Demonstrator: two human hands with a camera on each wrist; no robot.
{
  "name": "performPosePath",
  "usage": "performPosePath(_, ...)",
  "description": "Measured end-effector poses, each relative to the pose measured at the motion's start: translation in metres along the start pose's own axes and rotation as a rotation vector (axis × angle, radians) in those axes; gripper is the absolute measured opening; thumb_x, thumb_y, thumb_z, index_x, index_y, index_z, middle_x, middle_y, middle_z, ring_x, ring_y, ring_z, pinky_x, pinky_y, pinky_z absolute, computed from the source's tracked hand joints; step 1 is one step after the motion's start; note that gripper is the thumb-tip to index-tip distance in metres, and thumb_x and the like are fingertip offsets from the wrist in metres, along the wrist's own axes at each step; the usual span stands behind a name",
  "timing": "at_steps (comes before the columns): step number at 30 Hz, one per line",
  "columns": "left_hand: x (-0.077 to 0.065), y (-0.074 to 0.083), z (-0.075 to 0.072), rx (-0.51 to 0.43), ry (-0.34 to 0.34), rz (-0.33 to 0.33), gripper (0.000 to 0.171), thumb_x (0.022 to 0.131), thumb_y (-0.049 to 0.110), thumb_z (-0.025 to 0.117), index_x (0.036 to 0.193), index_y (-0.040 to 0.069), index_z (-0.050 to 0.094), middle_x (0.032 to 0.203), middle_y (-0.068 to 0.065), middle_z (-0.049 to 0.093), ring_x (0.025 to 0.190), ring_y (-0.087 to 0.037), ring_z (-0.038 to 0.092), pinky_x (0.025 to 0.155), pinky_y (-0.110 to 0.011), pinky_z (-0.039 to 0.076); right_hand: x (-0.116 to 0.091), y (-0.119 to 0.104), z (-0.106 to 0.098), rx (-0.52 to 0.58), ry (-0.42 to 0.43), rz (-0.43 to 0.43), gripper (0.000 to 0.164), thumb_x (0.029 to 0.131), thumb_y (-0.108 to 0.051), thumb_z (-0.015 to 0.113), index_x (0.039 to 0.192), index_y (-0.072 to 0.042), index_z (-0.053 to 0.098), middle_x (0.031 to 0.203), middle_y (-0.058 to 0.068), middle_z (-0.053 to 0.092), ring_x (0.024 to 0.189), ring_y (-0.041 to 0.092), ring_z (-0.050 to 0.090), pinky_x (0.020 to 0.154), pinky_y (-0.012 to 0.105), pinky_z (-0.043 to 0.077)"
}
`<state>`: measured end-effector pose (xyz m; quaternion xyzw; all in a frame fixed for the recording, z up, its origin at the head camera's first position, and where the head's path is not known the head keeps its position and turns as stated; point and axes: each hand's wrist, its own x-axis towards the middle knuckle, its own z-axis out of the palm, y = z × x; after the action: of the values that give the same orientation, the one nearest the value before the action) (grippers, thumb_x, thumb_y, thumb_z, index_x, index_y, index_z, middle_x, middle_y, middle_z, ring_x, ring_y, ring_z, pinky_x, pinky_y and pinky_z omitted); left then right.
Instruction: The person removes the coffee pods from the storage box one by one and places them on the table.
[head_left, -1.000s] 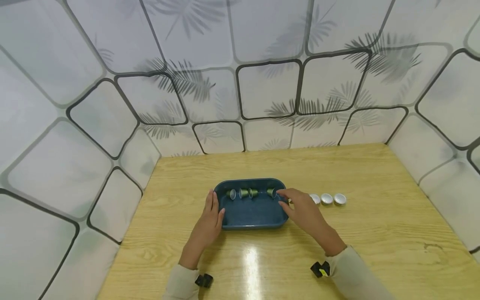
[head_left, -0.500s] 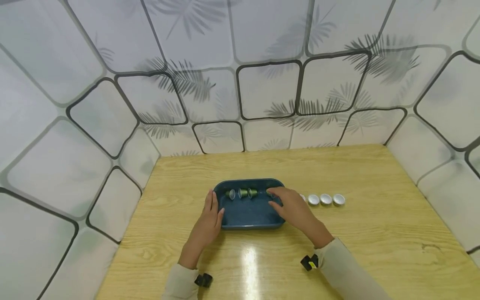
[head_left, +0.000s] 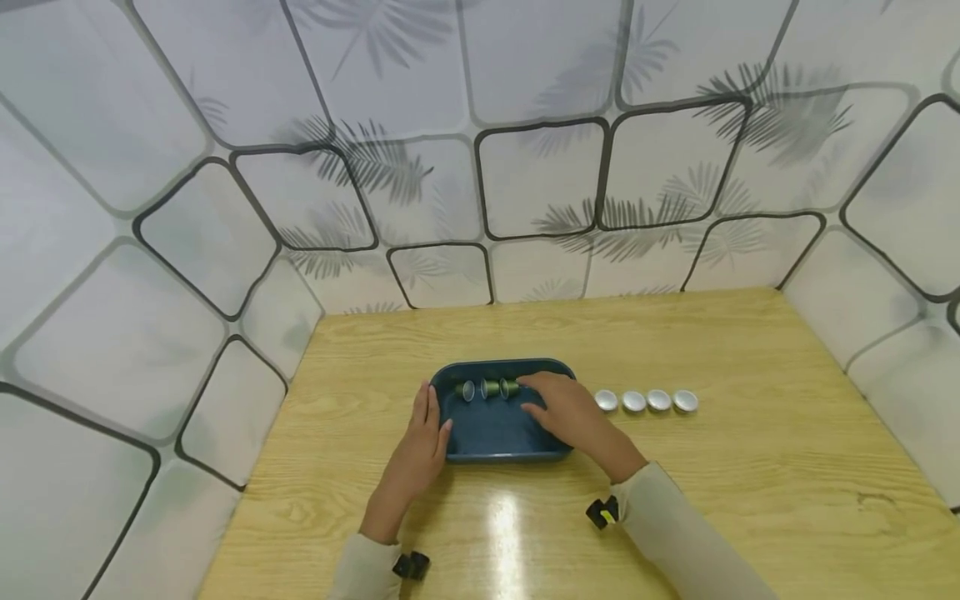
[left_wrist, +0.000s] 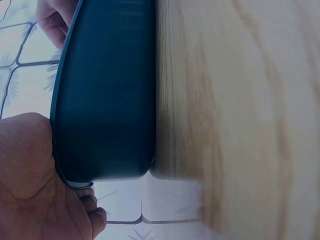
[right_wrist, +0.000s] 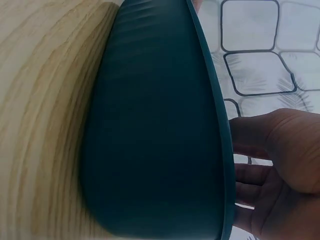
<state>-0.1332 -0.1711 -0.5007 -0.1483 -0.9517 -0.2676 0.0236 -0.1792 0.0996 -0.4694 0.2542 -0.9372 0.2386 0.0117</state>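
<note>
A dark blue rectangular tray (head_left: 491, 437) sits on the wooden table. Small green capsule-like cups with pale round ends lie on their sides along its far wall: a left one (head_left: 468, 391), a middle one (head_left: 489, 389) and one at the right (head_left: 508, 388). My left hand (head_left: 415, 446) holds the tray's left end, thumb over the rim and fingers along the outside. My right hand (head_left: 570, 417) reaches over the tray's right end, thumb and forefinger apart, fingertips right beside the right green cup. Another green cup, seen earlier, is hidden by this hand.
Several small round white pieces (head_left: 647, 402) form a row on the table (head_left: 750, 483) to the right of the tray, close to my right hand. Patterned fabric walls (head_left: 540, 183) enclose the table at the back and sides.
My right hand has moved left over the tray, covering the rightmost green cup and uncovering more of the white pieces. My left hand stays at the tray's left end.
</note>
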Motion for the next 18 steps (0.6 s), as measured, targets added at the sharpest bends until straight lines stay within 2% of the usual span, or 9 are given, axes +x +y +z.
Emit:
performPosePath(5,-0.001,0.001,0.001,0.002,0.005,-0.002,0.065,0.111,0.021,0.042,0.156,-0.015,0.011,0.166,-0.029,0.000,0.153,-0.041,0.013,0.115,-0.053,0.033,0.008,-0.003,0.003,-0.031,-0.068,-0.007,0.047,0.097,-0.024,0.072,0.141,-0.010,0.061,0.138,0.011,0.062,0.125,0.030,0.060,0.099,0.048,0.051)
performPosePath(10,-0.001,0.001,0.000,0.009,0.003,-0.002,0.065,0.112,0.022,0.041,0.156,-0.014,0.010,0.166,-0.028,-0.001,0.153,-0.041,0.014,0.115,-0.052,0.033,0.016,-0.004,0.005,-0.009,-0.153,0.008,0.051,0.098,-0.025,0.071,0.144,-0.008,0.057,0.143,0.015,0.057,0.129,0.033,0.056,0.102,0.050,0.048)
performPosePath(18,0.000,0.001,-0.001,0.004,-0.009,-0.008,0.065,0.112,0.022,0.041,0.156,-0.014,0.009,0.166,-0.027,-0.002,0.153,-0.039,0.012,0.115,-0.052,0.032,0.029,-0.004,0.008,-0.067,-0.211,-0.022,0.054,0.099,-0.025,0.070,0.148,-0.011,0.054,0.150,0.018,0.050,0.134,0.037,0.051,0.105,0.053,0.046)
